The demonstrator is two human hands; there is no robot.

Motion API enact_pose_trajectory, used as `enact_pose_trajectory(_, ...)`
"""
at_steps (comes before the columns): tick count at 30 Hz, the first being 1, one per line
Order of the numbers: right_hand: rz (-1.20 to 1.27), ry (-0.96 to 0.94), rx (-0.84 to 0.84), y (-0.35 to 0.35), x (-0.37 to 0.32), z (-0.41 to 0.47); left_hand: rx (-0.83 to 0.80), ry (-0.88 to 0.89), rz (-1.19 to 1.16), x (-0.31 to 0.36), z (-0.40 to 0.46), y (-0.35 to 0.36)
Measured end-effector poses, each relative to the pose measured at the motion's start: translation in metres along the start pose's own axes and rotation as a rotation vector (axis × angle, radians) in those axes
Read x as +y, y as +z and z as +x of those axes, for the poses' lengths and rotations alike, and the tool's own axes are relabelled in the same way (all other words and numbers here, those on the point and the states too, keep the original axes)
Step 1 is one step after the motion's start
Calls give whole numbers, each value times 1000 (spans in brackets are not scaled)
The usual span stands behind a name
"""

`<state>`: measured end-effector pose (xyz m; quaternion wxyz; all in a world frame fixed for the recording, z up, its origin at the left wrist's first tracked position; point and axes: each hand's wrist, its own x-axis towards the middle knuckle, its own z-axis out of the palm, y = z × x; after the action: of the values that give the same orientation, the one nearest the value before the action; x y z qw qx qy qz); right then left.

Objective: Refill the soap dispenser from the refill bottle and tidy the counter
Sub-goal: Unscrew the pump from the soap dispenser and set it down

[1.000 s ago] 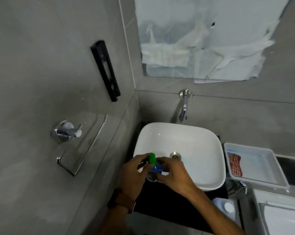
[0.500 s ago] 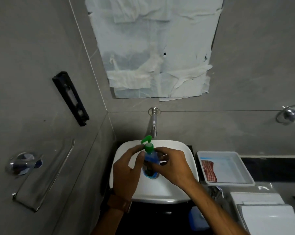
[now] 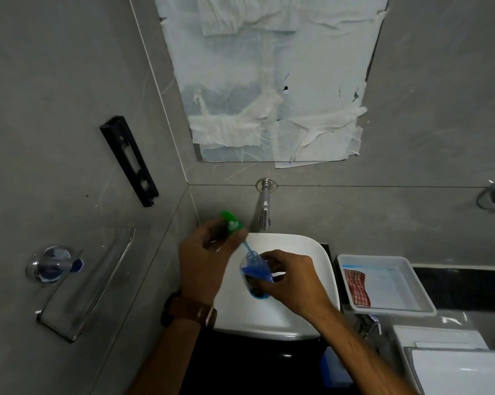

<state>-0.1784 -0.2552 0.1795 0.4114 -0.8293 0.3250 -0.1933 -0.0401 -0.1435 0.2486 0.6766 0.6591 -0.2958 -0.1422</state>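
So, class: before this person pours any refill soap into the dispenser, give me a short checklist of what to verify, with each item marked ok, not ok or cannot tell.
1. Pump out of the bottle: nearly. The left hand holds the green pump head raised, but its dip tube tip is at the neck. Not ok.
2. Dispenser bottle gripped: right hand wraps it. Ok.
3. Bottle over the sink, so drips land in the basin. Ok.
4. Bottle upright: tilted. Not ok.
5. Refill bottle within reach: not identifiable in view. Cannot tell.
6. Free hand for pouring: both occupied. Not ok.
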Motion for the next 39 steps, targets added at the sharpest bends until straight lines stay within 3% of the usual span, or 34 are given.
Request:
enact_pose_trajectory(6, 26, -5, 40, 3, 14, -7, 239, 1, -166, 20, 11, -31)
enact_pose_trajectory(9, 71, 24, 28, 5, 26, -15, 313, -90, -224, -2, 1, -50)
enact_pose_trajectory(15, 107, 66, 40, 26, 54, -41, 350, -552, -234, -108, -63, -67)
enact_pose_trajectory(20, 101, 107, 16, 51, 74, -60, 516, -1058, -326, -223, -116, -78)
enact_pose_trajectory(23, 90, 127, 15, 63, 85, -70, 524, -1232, -352, -260, -123, -72)
enact_pose_trajectory(29, 63, 185, -2, 98, 112, -88, 527, -1337, -282, -297, -95, -54)
enact_pose_trajectory(39, 86, 208, -114, 150, 132, -100, 476, -1306, -96, -310, -78, -48)
